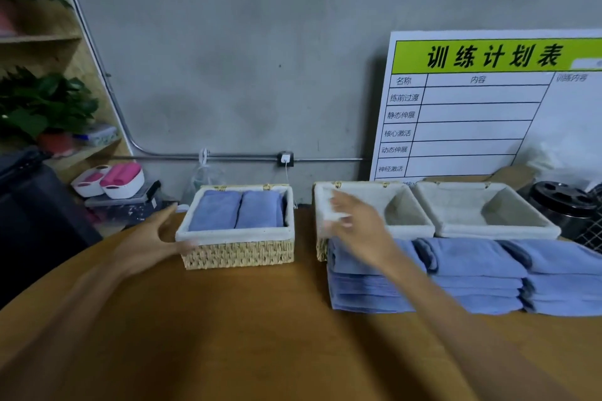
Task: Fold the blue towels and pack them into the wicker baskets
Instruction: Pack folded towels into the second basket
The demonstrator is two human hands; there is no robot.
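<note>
A wicker basket [241, 254] with a white liner stands left of centre on the table and holds two folded blue towels [236, 210] side by side. My left hand [159, 239] touches its left side with relaxed fingers. A second lined basket [408, 229] and a third lined basket [498, 231] stand empty at the right. In front of them lie stacks of folded blue towels [472, 280]. My right hand [353, 221] hovers, blurred, over the front left corner of the second basket with fingers spread, holding nothing.
The brown table [228, 335] runs under everything. A white schedule board [488, 107] leans on the grey wall at the back right. A black round holder [560, 205] stands at far right. White tubs with pink rolls [114, 179] sit at the left.
</note>
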